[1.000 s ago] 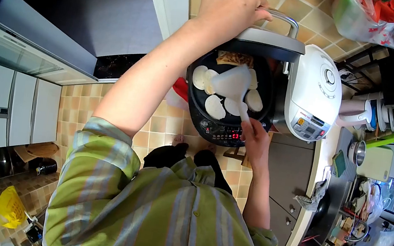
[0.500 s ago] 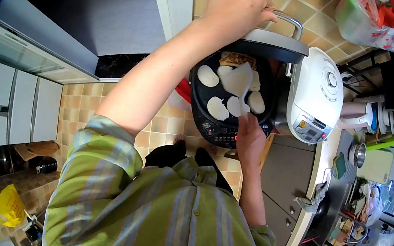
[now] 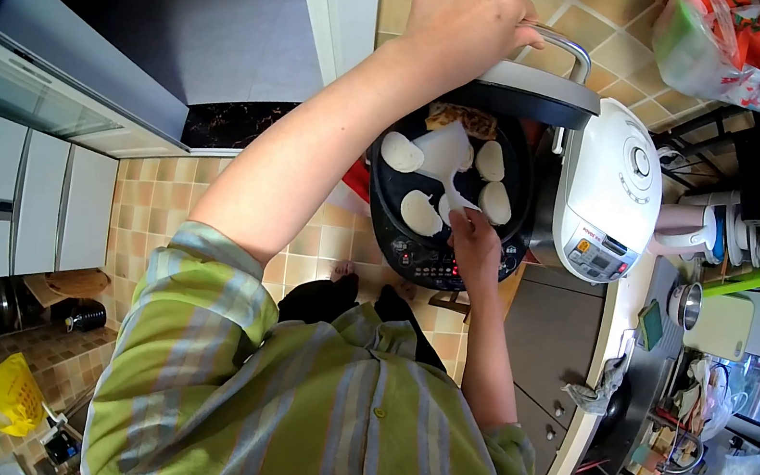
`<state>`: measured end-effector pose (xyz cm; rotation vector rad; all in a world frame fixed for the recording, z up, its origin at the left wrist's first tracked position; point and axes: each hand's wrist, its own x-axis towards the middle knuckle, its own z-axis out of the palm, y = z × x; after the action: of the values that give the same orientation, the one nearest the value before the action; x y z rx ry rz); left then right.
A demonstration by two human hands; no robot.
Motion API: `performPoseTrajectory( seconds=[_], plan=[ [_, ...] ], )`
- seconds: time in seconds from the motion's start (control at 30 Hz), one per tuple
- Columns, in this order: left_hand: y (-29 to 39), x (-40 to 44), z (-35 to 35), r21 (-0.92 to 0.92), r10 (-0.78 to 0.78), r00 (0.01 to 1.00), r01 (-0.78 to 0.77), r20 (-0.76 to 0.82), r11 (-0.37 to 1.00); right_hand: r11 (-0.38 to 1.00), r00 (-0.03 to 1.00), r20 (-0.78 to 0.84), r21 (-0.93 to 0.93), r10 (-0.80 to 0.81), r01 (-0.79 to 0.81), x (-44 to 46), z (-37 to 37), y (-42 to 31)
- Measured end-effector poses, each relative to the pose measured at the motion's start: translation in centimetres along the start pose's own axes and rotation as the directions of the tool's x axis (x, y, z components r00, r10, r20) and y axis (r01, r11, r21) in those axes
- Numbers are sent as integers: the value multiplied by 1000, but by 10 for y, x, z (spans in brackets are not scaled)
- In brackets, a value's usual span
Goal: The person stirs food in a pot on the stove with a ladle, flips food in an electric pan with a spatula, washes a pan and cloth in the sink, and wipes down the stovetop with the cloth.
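Observation:
My left hand (image 3: 468, 24) is closed round the metal handle (image 3: 567, 48) of the raised lid (image 3: 541, 93) of a round electric griddle (image 3: 405, 256). In my right hand (image 3: 476, 246) is the handle of a white spatula (image 3: 441, 152); its blade lies over the middle of the black pan. Several pale round slices sit in the pan, among them one at the left (image 3: 402, 152), one at the lower left (image 3: 421, 213) and one at the right (image 3: 495, 202). A browned piece of food (image 3: 462, 120) rests at the back. The spatula partly covers other slices.
A white rice cooker (image 3: 605, 191) stands right of the griddle. Beyond it are a pink-and-white jug (image 3: 682, 230), a metal bowl (image 3: 684, 305) and a counter (image 3: 592, 403) with a cloth. Plastic bags (image 3: 718, 47) are at the upper right, and a yellow bag (image 3: 13, 395) at the lower left.
The spatula blade has shifted left, towards the left slice, with my right hand. Slices at the left of the pan have been moved apart. My left hand still holds the lid handle.

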<state>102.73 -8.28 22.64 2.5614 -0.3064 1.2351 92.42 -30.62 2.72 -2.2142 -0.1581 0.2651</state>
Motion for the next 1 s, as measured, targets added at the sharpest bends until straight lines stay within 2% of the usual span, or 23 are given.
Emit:
performPoseTrajectory(
  seconds=[0.07,0.17,0.27,0.37,0.47,0.57,0.67,0.87,1.0],
  plan=[
    [-1,0,1,-1,-2,1000,2,-9,1000,998,998,62,54,9,-12,4,4,-2],
    [-2,-1,1,-7,11,999,-11,-34,1000,999,997,74,47,16,-19,1,3,-9],
    [-2,-1,1,-14,5,1000,-5,-16,1000,977,983,-41,-126,-176,170,-13,5,-9],
    [-3,0,2,-30,3,1000,-3,-1,1000,908,925,-83,-243,-370,341,-36,-3,-34],
    [-2,1,-2,-27,-6,1000,6,23,1000,903,918,-109,-257,-382,345,-52,-6,-40],
    [4,7,-11,-109,-18,999,24,51,994,936,958,-53,-235,-281,262,-65,-11,-42],
    [6,9,-16,-85,-15,993,25,114,996,938,962,-58,-243,-267,246,-77,-13,-40],
    [6,8,-17,-70,-23,993,32,115,997,934,942,-105,-204,-318,292,-81,-13,-49],
    [9,9,-18,-68,-43,987,54,153,996,932,950,-66,-227,-306,284,-82,-11,-48]
  ],
)
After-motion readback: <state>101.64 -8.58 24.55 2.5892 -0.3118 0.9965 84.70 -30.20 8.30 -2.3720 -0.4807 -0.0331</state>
